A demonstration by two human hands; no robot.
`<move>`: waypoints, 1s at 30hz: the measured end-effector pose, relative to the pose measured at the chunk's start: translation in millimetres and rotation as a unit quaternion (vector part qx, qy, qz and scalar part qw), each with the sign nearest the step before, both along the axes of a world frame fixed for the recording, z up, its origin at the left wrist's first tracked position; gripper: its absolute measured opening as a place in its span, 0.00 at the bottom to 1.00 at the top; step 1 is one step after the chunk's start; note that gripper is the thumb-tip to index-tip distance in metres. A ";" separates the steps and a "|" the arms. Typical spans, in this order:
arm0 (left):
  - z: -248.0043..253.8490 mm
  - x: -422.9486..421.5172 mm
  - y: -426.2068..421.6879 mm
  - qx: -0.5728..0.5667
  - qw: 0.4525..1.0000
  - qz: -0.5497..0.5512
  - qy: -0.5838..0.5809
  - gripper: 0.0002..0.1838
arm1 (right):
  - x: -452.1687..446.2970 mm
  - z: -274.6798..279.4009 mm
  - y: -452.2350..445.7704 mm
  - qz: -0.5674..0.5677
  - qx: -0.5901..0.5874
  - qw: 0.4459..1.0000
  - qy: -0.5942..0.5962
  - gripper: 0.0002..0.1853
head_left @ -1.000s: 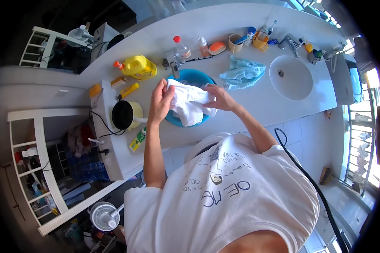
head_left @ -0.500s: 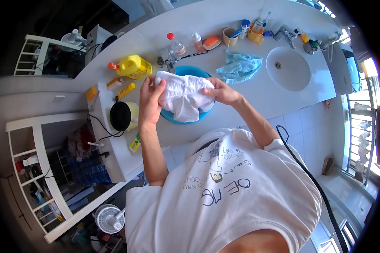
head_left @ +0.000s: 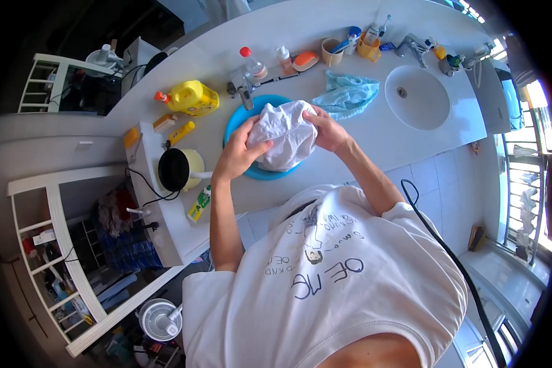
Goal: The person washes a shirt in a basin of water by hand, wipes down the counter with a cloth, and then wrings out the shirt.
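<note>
A crumpled white cloth (head_left: 283, 136) is held up between my two hands, over a round blue basin (head_left: 232, 126) on the counter. My left hand (head_left: 239, 152) grips its left side, the thumb lying on top. At the upper right edge, my right hand (head_left: 328, 130) pinches the fabric. The cloth covers much of the basin, so what lies inside is mostly hidden. Behind the basin stands a metal tap (head_left: 245, 97). A light blue cloth (head_left: 348, 95) lies on the counter to the right of the basin.
On the left are a yellow jug (head_left: 193, 99), a pot (head_left: 193, 169) and a green-white tube (head_left: 199, 203). Along the back stand a red-capped bottle (head_left: 256, 66), a pump bottle (head_left: 284, 60), an orange soap dish (head_left: 305, 61) and cups (head_left: 332, 53). A white sink (head_left: 417, 98) is at right.
The white cloth has been turned and bunched from a more spread shape. My left hand has moved right and lower from half a second ago. Both hands still hold the cloth.
</note>
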State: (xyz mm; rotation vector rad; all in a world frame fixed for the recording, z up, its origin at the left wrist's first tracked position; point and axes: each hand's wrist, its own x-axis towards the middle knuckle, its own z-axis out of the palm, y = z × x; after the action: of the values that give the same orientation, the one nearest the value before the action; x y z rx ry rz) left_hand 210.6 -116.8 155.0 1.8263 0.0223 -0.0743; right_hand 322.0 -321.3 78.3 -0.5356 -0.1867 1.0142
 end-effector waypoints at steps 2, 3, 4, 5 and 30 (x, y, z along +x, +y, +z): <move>2.4 2.2 -1.4 -0.040 0.999 -0.017 -0.005 0.29 | 1.5 1.2 0.1 0.001 0.000 1.000 -0.007 0.21; 2.1 0.8 -0.5 -0.040 0.999 -0.017 -0.006 0.29 | 2.0 2.1 0.1 0.001 -0.001 1.000 -0.014 0.23; 0.6 -0.7 0.7 -0.034 0.999 0.008 0.013 0.28 | 2.4 3.1 0.4 -0.001 -0.001 1.000 -0.016 0.23; -1.7 0.8 0.2 -0.030 0.999 0.031 0.031 0.27 | 2.9 5.0 -0.7 -0.015 -0.011 0.998 -0.059 0.25; 9.5 -9.8 -18.0 -0.218 0.966 0.138 0.023 0.35 | -7.6 13.9 3.5 -0.026 -0.221 0.938 -0.264 0.27</move>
State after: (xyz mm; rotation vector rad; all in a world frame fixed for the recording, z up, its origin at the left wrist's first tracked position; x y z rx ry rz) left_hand 200.8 -134.8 164.5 1.3655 0.2726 0.0714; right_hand 314.4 -317.9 92.1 -1.2192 -0.4235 0.8415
